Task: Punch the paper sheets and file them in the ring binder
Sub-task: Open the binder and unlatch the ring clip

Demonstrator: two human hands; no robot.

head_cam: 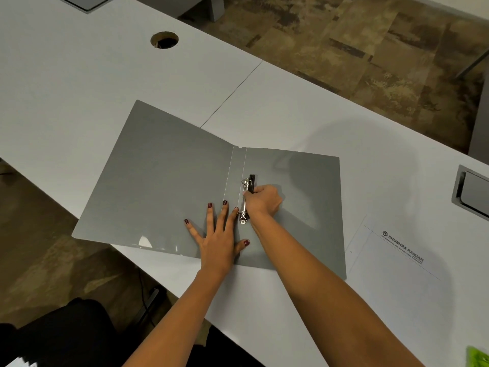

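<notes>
The ring binder [164,186] lies spread open and flat near the middle of the white table [79,83], grey inner faces up, its near edge close to the table's front edge. Its ring mechanism [244,211] runs along the right side of the spine, with a black lever [252,182] at its 12 o'clock end. No sheet sits on the rings; whether the rings are parted is too small to tell.

The right hand [263,200] comes in from 5 o'clock, fingers curled tight round the upper part of the mechanism just below the lever, covering that stretch of it. The left hand [217,239] lies flat at 8 o'clock of the mechanism, fingers straight and spread, pressing on the left cover and spine and holding nothing; its forefinger touches the metal near the lower ring.

At 4 o'clock of the binder, just beside its right cover, the paper sheets [391,263] lie flat with a printed letterhead. A grey recessed hatch [473,192] sits at 3 o'clock, a round cable hole [164,40] at 11 o'clock, and a green object [479,356], cut off by the frame, at 5 o'clock.
</notes>
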